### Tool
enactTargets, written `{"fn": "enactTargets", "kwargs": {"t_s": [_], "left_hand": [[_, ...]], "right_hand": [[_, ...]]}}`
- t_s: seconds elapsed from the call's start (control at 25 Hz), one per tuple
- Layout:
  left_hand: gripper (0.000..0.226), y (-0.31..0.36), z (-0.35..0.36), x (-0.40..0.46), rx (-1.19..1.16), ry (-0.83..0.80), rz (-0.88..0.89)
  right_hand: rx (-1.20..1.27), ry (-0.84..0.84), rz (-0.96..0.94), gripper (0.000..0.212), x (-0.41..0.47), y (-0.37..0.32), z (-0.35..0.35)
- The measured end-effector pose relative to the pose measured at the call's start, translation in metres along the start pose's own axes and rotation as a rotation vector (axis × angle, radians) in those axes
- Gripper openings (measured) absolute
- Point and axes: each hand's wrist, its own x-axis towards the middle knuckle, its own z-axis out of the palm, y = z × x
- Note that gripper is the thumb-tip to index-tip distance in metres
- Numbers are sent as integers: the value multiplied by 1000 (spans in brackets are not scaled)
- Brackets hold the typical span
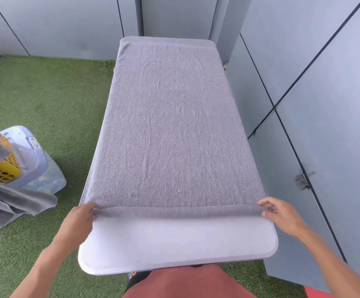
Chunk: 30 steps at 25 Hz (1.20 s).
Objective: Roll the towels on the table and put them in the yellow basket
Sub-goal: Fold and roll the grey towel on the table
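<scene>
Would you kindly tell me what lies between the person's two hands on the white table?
In the head view, the rolled near hem of the grey terry towel spans from the left hand to the right hand; each hand pinches one end. Nothing else lies between them.

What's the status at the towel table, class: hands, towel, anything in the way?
Left hand and right hand each pinch the near edge of the grey towel. First turn started on the white table. Yellow basket left, on grass. Nothing in the way.

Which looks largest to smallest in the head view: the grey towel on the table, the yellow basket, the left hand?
1. Grey towel, clearly largest.
2. Yellow basket, only partly visible.
3. Left hand, similar in apparent size; order unsure.
</scene>
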Motion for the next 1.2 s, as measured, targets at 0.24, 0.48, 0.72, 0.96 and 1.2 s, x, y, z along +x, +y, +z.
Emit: {"fn": "enactTargets", "kwargs": {"t_s": [0.24, 0.48, 0.72, 0.96, 1.2], "left_hand": [[9, 9, 3, -1, 154, 246, 71], [48, 17, 25, -25, 212, 223, 181], [38, 15, 14, 0, 210, 131, 100], [32, -9, -4, 4, -14, -88, -16], [17, 14, -6, 5, 136, 257, 27]], "right_hand": [[-273, 473, -10, 23, 3, -16, 34], [-326, 415, -153, 48, -15, -13, 61], [-369, 238, -63, 35, 17, -16, 33], [-129, 7, 65, 25, 17, -20, 11], [-355, 531, 33, 12, 9, -32, 41]]}}
